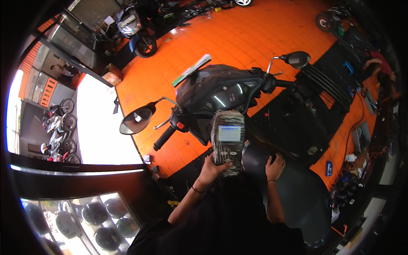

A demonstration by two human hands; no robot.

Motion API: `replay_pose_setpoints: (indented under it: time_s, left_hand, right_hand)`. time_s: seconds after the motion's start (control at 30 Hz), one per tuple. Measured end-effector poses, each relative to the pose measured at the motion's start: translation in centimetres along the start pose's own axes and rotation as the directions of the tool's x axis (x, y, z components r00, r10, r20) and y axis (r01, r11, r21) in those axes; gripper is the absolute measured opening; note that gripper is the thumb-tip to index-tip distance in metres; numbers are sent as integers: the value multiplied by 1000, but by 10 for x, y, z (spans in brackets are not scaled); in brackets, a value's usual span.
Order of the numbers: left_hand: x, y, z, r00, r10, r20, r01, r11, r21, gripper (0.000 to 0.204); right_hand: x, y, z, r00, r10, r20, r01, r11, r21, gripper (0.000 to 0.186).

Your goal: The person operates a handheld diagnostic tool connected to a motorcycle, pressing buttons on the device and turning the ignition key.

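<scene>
Where the left hand (208, 172) grips: the lower end of a plastic-wrapped handheld device (219, 144) is clasped, thumb laid across its front, fingers mostly hidden behind; the device shows at the front left corner of the seat (293, 195) of a dark scooter (214, 95) (how high above it is hard to tell).
Lit screen (229, 134): pale, with a blue band along its top, tilted up toward the wearer; keys sit below it, and the thumb lies by the lower ones (whether it presses one, I cannot tell).
Step in hand: probably reading the screen and working the keys beside the scooter.
Next key press: would seem to call for a steady clasp, the screen kept facing the eyes, and the thumb free to travel.
Right hand (275, 167): palm down, apparently resting on the front of the seat, fingers a little parted, gripping nothing.
Forearms: the left slants up and inward from left of the seat; the right rises over the seat's left side. Each wrist wears a thin dark band.
Handlebar: ahead of the seat, its left handgrip (164, 137) bare of any hand, a mirror out to either side.
Floor: orange tiles (263, 38) beyond the seat, a black mat (297, 131) to its right.
Helmets (95, 213): in rows, well left of the seat.
</scene>
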State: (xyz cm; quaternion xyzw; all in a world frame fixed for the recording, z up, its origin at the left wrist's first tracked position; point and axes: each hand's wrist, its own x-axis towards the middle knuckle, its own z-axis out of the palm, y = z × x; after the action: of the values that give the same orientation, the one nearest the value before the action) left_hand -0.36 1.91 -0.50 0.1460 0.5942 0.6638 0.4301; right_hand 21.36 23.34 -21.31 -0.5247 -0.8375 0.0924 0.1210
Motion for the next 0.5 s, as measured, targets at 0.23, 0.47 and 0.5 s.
replay_pose_setpoints:
  time_s: [0.23, 0.47, 0.5]
  left_hand:
    - [1, -1, -5, 998, -59, 15, 59, 998, -23, 44]
    - [3, 7, 4, 998, -59, 8, 59, 998, -15, 42]
    - [2, 5, 3, 998, -61, 9, 61, 998, -9, 42]
  right_hand:
    - [-6, 2, 4, 1000, -3, 25, 4, 1000, -14, 40]
    - [-6, 5, -1, 1000, -22, 0, 22, 999, -38, 40]
    - [-5, 4, -2, 1000, -22, 1, 22, 999, -40, 39]
